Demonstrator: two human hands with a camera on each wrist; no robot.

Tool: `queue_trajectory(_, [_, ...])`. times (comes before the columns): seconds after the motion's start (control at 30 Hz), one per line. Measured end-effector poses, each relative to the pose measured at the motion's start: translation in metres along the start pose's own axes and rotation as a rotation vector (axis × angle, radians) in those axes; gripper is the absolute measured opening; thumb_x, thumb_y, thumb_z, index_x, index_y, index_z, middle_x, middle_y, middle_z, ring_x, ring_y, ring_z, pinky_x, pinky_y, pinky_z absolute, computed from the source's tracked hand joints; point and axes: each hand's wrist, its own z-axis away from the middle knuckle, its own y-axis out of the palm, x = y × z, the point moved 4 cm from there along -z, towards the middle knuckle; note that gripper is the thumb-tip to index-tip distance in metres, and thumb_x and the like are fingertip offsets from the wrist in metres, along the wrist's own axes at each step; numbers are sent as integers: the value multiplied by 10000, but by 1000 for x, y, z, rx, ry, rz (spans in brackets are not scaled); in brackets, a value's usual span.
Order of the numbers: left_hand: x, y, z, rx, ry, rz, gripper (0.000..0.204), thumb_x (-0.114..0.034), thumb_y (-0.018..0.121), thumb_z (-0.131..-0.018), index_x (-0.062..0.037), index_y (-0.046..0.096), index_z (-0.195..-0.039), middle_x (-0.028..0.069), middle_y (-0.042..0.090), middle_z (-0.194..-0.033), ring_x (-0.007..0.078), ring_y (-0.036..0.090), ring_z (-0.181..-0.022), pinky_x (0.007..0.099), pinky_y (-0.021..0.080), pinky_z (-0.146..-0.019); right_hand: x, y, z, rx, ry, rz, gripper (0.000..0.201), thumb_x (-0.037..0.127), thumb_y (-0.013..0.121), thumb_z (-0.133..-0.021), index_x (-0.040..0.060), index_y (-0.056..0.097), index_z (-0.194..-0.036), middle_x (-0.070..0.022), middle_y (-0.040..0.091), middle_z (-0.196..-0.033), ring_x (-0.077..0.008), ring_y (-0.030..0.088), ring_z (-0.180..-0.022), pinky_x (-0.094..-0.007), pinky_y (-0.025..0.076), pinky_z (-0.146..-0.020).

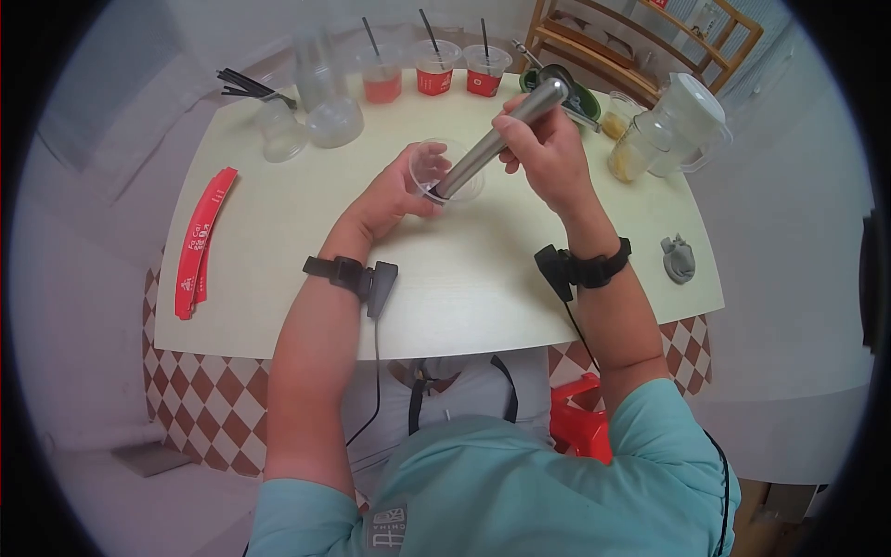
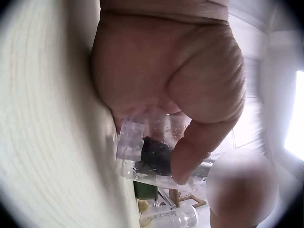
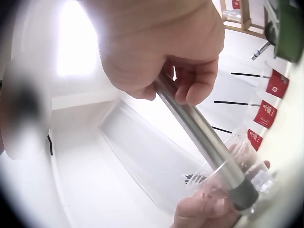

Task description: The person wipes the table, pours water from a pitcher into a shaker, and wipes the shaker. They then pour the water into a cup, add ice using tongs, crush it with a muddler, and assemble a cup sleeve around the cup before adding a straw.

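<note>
My left hand (image 1: 394, 192) curls round a clear plastic cup (image 1: 461, 176) tilted low over the table. Pieces that look like ice (image 2: 130, 140) lie in the cup in the left wrist view. My right hand (image 1: 554, 160) grips a steel muddler (image 1: 501, 139) by its upper part, and the rod slants down into the cup. The muddler's dark tip (image 3: 244, 194) is inside the cup near its bottom, beside a clear chunk (image 3: 262, 181). In the right wrist view my right hand (image 3: 161, 52) is above the cup, with fingers round the rod.
Behind stand cups with red sleeves (image 1: 435, 82) and black straws, stacked clear cups (image 1: 334, 121) and a green juicer (image 1: 580, 100). To the right are a pitcher (image 1: 687, 121) and a grey cloth (image 1: 678, 259). Red paper sleeves (image 1: 202, 243) lie at the left; a wooden rack (image 1: 594, 46) stands behind.
</note>
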Motion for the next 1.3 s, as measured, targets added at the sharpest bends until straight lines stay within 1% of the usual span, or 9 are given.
queue_trajectory(0.13, [1,-1,-5,51,41,83,877,76,784,-606,-100,477,-1408,55,545,-1255,230,536,-1192,374,460,-1026,-8,-20,-4,-133,-92,-140,259,222,550,-1044,-1,521,-1172,-182,722,-1038,-161,676,-709,-292,576,-616])
queue_trajectory(0.3, [8,-7,-6,55,38,114,831,58,786,-626,-104,493,-1387,56,551,-1246,231,539,-1179,377,456,-1024,-13,0,2,-74,-37,-149,229,207,583,-1023,-11,537,-1076,-115,709,-920,-129,636,-644,-262,538,-563])
queue_trajectory(0.43, [7,-3,-6,89,65,129,814,59,779,-638,-99,496,-1385,67,553,-1269,240,542,-1200,382,454,-1030,11,6,-8,11,-98,40,234,211,635,-975,1,542,-1020,-93,683,-830,-145,611,-618,-302,499,-552])
queue_trajectory(0.5, [3,-3,-5,85,45,105,815,63,774,-641,-94,492,-1390,71,551,-1280,245,539,-1219,385,451,-1039,31,14,-9,99,-354,436,256,226,661,-950,8,539,-1007,-104,656,-760,-201,610,-600,-343,490,-564])
queue_trajectory(0.67, [6,-5,-7,44,35,118,821,66,765,-647,-80,481,-1403,85,549,-1306,255,528,-1264,391,446,-1060,42,34,-9,235,-449,499,319,260,700,-921,18,510,-1006,-182,633,-722,-345,629,-635,-394,485,-582])
queue_trajectory(0.8, [2,-1,-4,48,32,76,842,70,766,-643,-82,465,-1414,70,545,-1334,251,527,-1263,394,446,-1062,33,43,-19,243,-491,561,316,261,680,-920,-2,520,-990,-164,630,-693,-298,637,-599,-382,488,-574])
queue_trajectory(0.87, [0,-2,-1,33,30,74,849,71,766,-641,-85,460,-1418,63,545,-1341,246,524,-1265,392,445,-1060,28,40,-29,193,-176,340,328,271,653,-918,-33,537,-962,-140,643,-695,-235,661,-602,-367,513,-576])
queue_trajectory(1.0, [2,-4,-4,49,28,154,892,43,784,-603,-76,442,-1417,78,541,-1357,243,526,-1273,396,398,-1116,9,26,-43,-81,27,191,342,274,639,-919,-58,560,-926,-128,674,-720,-180,671,-583,-320,547,-540])
queue_trajectory(1.3, [4,-4,-6,58,50,153,906,11,813,-590,-54,430,-1409,89,529,-1359,260,511,-1287,407,378,-1134,7,25,-43,7,-21,255,315,262,648,-916,-41,564,-931,-109,668,-745,-173,658,-615,-328,534,-570])
